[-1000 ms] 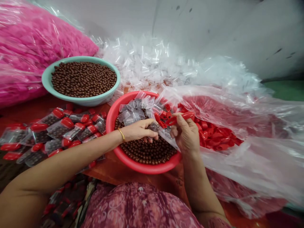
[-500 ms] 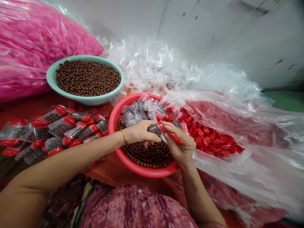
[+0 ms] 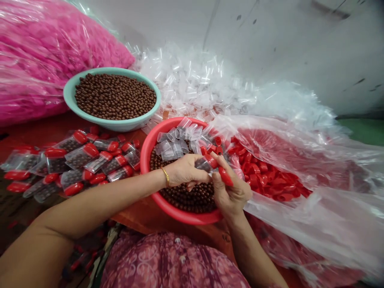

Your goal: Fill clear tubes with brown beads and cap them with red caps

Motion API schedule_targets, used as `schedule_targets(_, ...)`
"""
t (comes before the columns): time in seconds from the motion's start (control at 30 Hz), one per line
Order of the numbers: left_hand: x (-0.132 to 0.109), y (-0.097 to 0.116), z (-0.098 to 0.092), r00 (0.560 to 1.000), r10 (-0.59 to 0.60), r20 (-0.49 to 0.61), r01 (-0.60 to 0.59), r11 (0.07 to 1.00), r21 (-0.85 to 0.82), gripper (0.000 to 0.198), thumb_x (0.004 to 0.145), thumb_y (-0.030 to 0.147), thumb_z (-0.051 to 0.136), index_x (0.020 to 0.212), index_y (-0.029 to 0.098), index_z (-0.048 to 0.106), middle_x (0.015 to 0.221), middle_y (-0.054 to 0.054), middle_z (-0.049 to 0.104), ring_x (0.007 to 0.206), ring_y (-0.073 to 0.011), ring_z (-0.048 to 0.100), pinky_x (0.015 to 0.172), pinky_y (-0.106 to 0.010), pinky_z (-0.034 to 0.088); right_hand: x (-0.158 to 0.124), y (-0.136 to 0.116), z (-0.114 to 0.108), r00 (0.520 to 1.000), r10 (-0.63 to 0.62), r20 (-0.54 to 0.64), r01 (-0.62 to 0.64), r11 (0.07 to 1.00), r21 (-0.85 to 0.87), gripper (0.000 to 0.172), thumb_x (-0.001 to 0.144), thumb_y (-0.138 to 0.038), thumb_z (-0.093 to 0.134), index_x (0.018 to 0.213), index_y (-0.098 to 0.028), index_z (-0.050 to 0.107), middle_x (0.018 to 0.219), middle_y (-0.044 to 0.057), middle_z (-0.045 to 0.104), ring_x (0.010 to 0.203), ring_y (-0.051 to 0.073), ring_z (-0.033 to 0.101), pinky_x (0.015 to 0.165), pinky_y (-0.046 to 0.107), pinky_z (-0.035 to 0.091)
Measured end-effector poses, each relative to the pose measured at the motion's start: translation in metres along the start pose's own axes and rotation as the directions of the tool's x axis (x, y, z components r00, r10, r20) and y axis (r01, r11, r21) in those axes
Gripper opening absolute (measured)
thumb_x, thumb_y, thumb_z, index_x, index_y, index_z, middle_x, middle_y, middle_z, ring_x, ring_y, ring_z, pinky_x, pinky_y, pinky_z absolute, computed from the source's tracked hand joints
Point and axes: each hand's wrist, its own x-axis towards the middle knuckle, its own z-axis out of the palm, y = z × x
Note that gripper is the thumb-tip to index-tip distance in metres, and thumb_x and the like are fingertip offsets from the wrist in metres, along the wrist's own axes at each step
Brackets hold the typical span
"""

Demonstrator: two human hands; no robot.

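Observation:
Over a red basin (image 3: 145, 160) of brown balls, my left hand (image 3: 184, 170) grips a small clear container (image 3: 202, 164). A red cap (image 3: 211, 161) sits on the container's right end, touched by the fingers of my right hand (image 3: 231, 192). A second red piece (image 3: 225, 176) is held within my right hand, below the first cap. Several clear empty containers (image 3: 172, 148) lie in the basin behind my left hand, with some red caps beside them at the basin's back right.
A teal basin (image 3: 68, 94) of brown balls stands at the back left, before a pink bag (image 3: 60, 48). Filled, red-capped containers (image 3: 81, 157) lie at left. Red caps (image 3: 270, 180) in clear plastic are at right; clear containers (image 3: 192, 76) are piled behind.
The view has shifted slightly, so most things sit a little further right. Both hands remain together at the capped container, their grip little changed.

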Motion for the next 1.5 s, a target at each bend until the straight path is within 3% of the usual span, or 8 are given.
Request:
schedule_targets(0.47, -0.004, -0.002, 0.005, 0.973, -0.205, -0.108, 0.215, 0.972, 0.092, 0.012, 0.061, 0.009, 0.053, 0.057, 0.017, 0.044, 0.037, 0.011, 0.042, 0.025, -0.0031, 0.033, 0.025, -0.014, 0.031, -0.003, 0.009, -0.017, 0.951, -0.212, 0.225, 0.233, 0.97, -0.072, 0.065, 0.082, -0.013, 0.056, 0.143, -0.025, 0.037, 0.128, 0.008, 0.059, 0.117, 0.025, 0.057, 0.101, 0.047, 0.047)
schedule_targets(0.67, -0.004, -0.003, 0.004, 0.973, -0.215, -0.08, 0.221, 0.972, 0.075, 0.009, 0.059, 0.01, 0.051, 0.059, 0.017, 0.044, 0.036, 0.011, 0.041, 0.025, -0.0034, 0.031, 0.026, -0.015, 0.031, -0.011, -0.004, -0.014, 0.97, -0.115, 0.216, 0.134, 0.988, -0.075, 0.066, 0.083, -0.012, 0.055, 0.144, -0.025, 0.033, 0.133, 0.009, 0.055, 0.122, 0.026, 0.052, 0.101, 0.046, 0.047)
schedule_targets(0.83, 0.001, -0.008, 0.006, 0.983, -0.069, -0.172, 0.104, 0.974, 0.203, 0.007, 0.061, 0.015, 0.049, 0.066, 0.018, 0.045, 0.041, 0.01, 0.041, 0.031, -0.0051, 0.034, 0.032, -0.017, 0.03, -0.011, -0.003, -0.008, 0.986, -0.018, 0.165, 0.013, 0.999, 0.036, 0.054, 0.083, -0.014, 0.054, 0.136, -0.025, 0.046, 0.129, 0.009, 0.06, 0.119, 0.025, 0.056, 0.104, 0.048, 0.044)
schedule_targets(0.93, 0.001, -0.008, 0.01, 0.979, 0.137, -0.152, -0.039, 0.855, 0.518, 0.01, 0.06, 0.02, 0.055, 0.068, 0.017, 0.049, 0.051, 0.007, 0.045, 0.046, -0.0067, 0.041, 0.044, -0.019, 0.032, -0.009, 0.001, -0.005, 0.982, 0.191, 0.001, -0.185, 0.95, 0.251, 0.026, 0.087, -0.024, 0.05, 0.11, -0.023, 0.063, 0.108, 0.007, 0.07, 0.104, 0.023, 0.065, 0.1, 0.05, 0.045)
schedule_targets(1.0, -0.001, -0.007, 0.012, 0.971, 0.221, -0.094, -0.088, 0.689, 0.719, 0.012, 0.061, 0.023, 0.058, 0.066, 0.016, 0.051, 0.055, 0.005, 0.046, 0.051, -0.0081, 0.042, 0.049, -0.02, 0.032, -0.007, 0.002, -0.003, 0.927, 0.371, -0.053, -0.322, 0.862, 0.391, 0.021, 0.09, -0.031, 0.045, 0.096, -0.022, 0.063, 0.095, 0.005, 0.071, 0.094, 0.021, 0.067, 0.095, 0.046, 0.049)
schedule_targets(1.13, -0.007, -0.007, 0.012, 0.978, 0.209, -0.013, -0.077, 0.418, 0.905, 0.014, 0.065, 0.029, 0.058, 0.072, 0.017, 0.057, 0.059, 0.001, 0.055, 0.055, -0.0143, 0.051, 0.055, -0.024, 0.038, 0.002, 0.002, 0.004, 0.817, 0.549, 0.176, -0.566, 0.703, 0.43, 0.038, 0.093, -0.047, 0.031, 0.103, -0.022, 0.058, 0.101, 0.006, 0.066, 0.097, 0.018, 0.063, 0.092, 0.038, 0.05)
schedule_targets(1.27, -0.009, -0.012, 0.012, 0.984, 0.177, 0.005, -0.052, 0.261, 0.964, 0.027, 0.069, 0.032, 0.057, 0.088, 0.013, 0.061, 0.078, -0.01, 0.067, 0.072, -0.0259, 0.063, 0.067, -0.033, 0.048, 0.008, 0.002, 0.008, 0.73, 0.464, 0.503, -0.664, 0.655, 0.361, 0.055, 0.094, -0.055, 0.018, 0.127, -0.025, 0.05, 0.12, 0.006, 0.062, 0.114, 0.017, 0.057, 0.102, 0.036, 0.043)
schedule_targets(1.5, -0.013, -0.017, 0.015, 0.995, 0.094, -0.018, 0.004, 0.147, 0.989, 0.034, 0.075, 0.03, 0.054, 0.102, 0.01, 0.058, 0.088, -0.017, 0.069, 0.083, -0.0318, 0.066, 0.076, -0.041, 0.05, 0.003, 0.008, 0.004, 0.787, 0.319, 0.528, -0.469, 0.866, 0.177, 0.056, 0.095, -0.053, 0.021, 0.135, -0.025, 0.047, 0.141, 0.005, 0.048, 0.132, 0.018, 0.041, 0.114, 0.043, 0.025)
